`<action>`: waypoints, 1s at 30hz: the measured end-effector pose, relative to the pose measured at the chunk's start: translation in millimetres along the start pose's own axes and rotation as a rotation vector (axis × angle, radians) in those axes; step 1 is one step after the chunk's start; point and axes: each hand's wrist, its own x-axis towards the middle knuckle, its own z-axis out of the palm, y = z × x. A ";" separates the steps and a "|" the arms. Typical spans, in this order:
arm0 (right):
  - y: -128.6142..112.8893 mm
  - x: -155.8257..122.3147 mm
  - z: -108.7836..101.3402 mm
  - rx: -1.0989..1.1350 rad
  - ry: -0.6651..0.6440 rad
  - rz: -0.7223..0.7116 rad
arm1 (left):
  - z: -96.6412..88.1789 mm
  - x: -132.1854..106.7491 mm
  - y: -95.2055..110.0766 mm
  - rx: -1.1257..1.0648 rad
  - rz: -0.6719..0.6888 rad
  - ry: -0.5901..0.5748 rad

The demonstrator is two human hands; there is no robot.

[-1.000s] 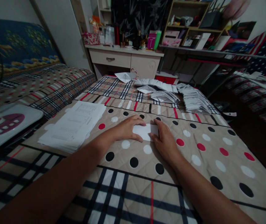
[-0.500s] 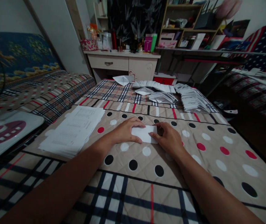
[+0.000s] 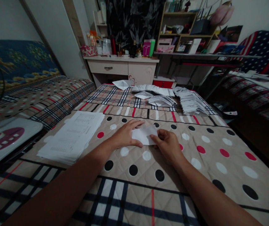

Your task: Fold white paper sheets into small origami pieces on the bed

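Note:
A small folded piece of white paper (image 3: pixel 145 134) lies between my two hands on the dotted bedspread (image 3: pixel 165 158). My left hand (image 3: pixel 127 134) grips its left end, the thumb at the near edge and the fingers at the far edge. At the right end, my right hand (image 3: pixel 168 143) pinches the paper between thumb and curled fingers. To the left rests a stack of printed sheets (image 3: pixel 74 133). Toward the far side of the bed are folded paper pieces (image 3: pixel 161 100), a long row of them (image 3: pixel 152 89) and a thick stack (image 3: pixel 191 100).
A single folded paper (image 3: pixel 122 84) lies at the bed's far edge. A white plastic object with a purple panel (image 3: pixel 30 127) stands at the left. Beyond the bed are a white dresser (image 3: pixel 108 66) with bottles on it and a desk with shelves (image 3: pixel 177 34).
The view has tilted up slightly. The far edge of the paper shows more between my hands, and my right fingers have curled in closer at its right end.

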 end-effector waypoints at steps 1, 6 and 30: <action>-0.6 -0.5 0.9 0.144 0.051 0.028 | 2.0 1.1 -0.7 -0.062 -0.029 0.070; -4.7 0.9 0.9 0.515 0.340 0.060 | 11.1 7.2 5.9 -0.522 -0.197 0.380; -18.1 -15.5 26.6 0.704 0.075 -0.058 | 42.7 7.1 55.4 -0.812 -0.248 0.344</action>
